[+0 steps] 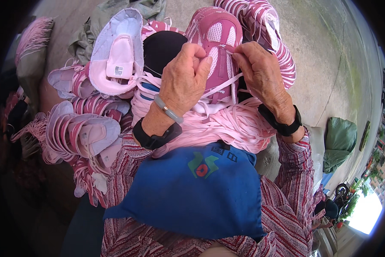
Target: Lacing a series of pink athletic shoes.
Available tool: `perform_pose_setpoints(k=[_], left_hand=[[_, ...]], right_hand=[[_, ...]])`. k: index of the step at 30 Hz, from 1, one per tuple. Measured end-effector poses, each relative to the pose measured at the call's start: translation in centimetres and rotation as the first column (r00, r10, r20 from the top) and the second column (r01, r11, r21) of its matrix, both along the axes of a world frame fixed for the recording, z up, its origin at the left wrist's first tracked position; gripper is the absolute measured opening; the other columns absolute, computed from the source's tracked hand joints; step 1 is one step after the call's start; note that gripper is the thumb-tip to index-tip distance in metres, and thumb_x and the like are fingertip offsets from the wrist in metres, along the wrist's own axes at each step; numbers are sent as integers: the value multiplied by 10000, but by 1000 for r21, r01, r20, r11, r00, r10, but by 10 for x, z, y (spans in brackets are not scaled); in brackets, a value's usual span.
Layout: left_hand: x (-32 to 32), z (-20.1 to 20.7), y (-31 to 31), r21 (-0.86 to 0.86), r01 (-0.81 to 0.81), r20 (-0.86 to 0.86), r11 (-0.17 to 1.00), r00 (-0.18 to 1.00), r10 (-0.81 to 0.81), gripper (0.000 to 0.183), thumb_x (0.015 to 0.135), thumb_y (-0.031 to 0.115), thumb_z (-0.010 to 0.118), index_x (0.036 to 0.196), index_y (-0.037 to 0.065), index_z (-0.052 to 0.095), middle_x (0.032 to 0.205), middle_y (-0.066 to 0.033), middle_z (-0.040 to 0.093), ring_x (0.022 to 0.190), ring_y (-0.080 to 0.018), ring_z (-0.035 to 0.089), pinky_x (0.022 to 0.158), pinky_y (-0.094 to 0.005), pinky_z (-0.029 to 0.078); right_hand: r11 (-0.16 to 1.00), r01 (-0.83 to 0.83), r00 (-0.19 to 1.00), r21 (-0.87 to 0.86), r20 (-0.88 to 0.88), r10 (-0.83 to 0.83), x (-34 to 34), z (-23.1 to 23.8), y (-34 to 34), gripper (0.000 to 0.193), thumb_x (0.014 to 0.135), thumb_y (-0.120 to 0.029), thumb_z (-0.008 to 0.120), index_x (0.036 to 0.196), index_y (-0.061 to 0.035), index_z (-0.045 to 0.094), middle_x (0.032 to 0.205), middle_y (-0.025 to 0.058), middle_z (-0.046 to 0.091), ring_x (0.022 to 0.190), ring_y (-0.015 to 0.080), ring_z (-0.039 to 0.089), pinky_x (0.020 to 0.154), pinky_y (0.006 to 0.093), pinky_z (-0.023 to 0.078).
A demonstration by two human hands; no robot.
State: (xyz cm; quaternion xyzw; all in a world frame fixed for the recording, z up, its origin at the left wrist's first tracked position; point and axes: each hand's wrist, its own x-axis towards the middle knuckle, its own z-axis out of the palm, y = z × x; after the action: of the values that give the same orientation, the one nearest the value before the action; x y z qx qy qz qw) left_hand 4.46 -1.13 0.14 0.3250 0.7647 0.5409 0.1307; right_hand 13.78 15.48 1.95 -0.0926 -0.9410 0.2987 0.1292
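A pink shoe upper [215, 29] with white mesh panels lies in front of me, its toe pointing away. My left hand [186, 77] is curled against its left edge, with thumb and forefinger at the lacing area. On the other side my right hand [261, 70] pinches a thin pale shoelace close to the top eyelets. A loose length of white lace [227, 87] crosses the tongue area from the right. Beneath the upper, a thick bundle of pale pink laces [231, 128] spreads over my lap. The fingertips partly cover the eyelets.
Stacked shoe uppers [83, 130] lie at the left, with one turned sole-less upper [117, 55] above them. More striped uppers [261, 21] sit at the far right. A blue cloth [188, 197] covers my lap. A green bag [340, 139] stands on the concrete floor [317, 51].
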Motion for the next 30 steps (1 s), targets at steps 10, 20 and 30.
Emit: perform_pose_setpoints(k=[10,20,30], left_hand=[[-5,-9,4,-145,11,67,989,998,-1,247,814,178,697,825,42,491,576,-76,479,504,-232,493,524,-349,436],[-4,-8,1,-102,-23,116,995,993,35,244,812,164,703,815,47,489,566,-66,475,495,-197,480,517,-331,432],[-17,-3,-1,-224,86,355,971,935,-1,246,797,200,710,810,33,528,585,-10,500,538,-94,463,521,-280,424]], right_hand=[[977,-55,965,-207,239,105,-12,12,16,182,869,-158,567,859,20,599,761,209,600,723,380,593,653,425,462],[957,-22,966,-289,242,96,-14,13,15,183,860,-158,581,850,23,598,728,215,587,683,379,585,619,417,455],[905,-128,928,-406,273,254,-19,3,19,161,895,-140,570,898,21,579,752,106,558,694,207,546,643,292,439]])
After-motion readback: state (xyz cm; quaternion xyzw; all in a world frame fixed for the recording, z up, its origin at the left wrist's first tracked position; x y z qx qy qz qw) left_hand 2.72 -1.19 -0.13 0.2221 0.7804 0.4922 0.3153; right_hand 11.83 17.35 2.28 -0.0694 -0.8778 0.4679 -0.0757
